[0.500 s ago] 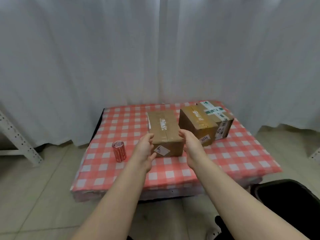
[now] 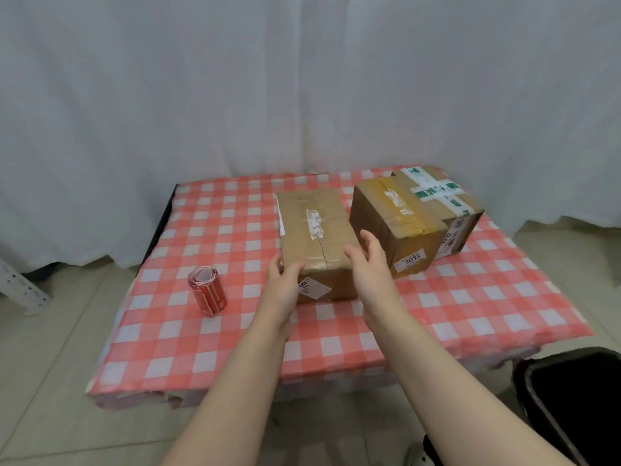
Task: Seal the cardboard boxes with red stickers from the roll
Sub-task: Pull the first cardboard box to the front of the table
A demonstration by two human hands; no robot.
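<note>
1. Reaching in with both arms, the person brackets the near box (image 2: 316, 230), which sits mid-table on the checked tablecloth (image 2: 228, 223).
2. The left hand (image 2: 284, 284) grips the box's near-left corner, thumb over the top edge and fingers round the side wall.
3. The right hand (image 2: 369, 267) is spread with straight fingers just beside the right wall. Whether it touches can't be confirmed.
4. Handling call: it's stiff cardboard with slick brown tape on top, so opposite side walls look like the surest hold. It is probably light, though that's a guess.
5. The sticker roll (image 2: 208, 290) sits alone to the left, well apart from both hands. It's a thin coiled strip and likely needs a fingertip pinch to peel.
6. The middle box (image 2: 393, 227) and far box (image 2: 447, 203) appear to touch at the right rear. All three boxes are closed, so their contents are hidden.
7. The black bin (image 2: 571, 405) at lower right is too dark inside to read.
</note>
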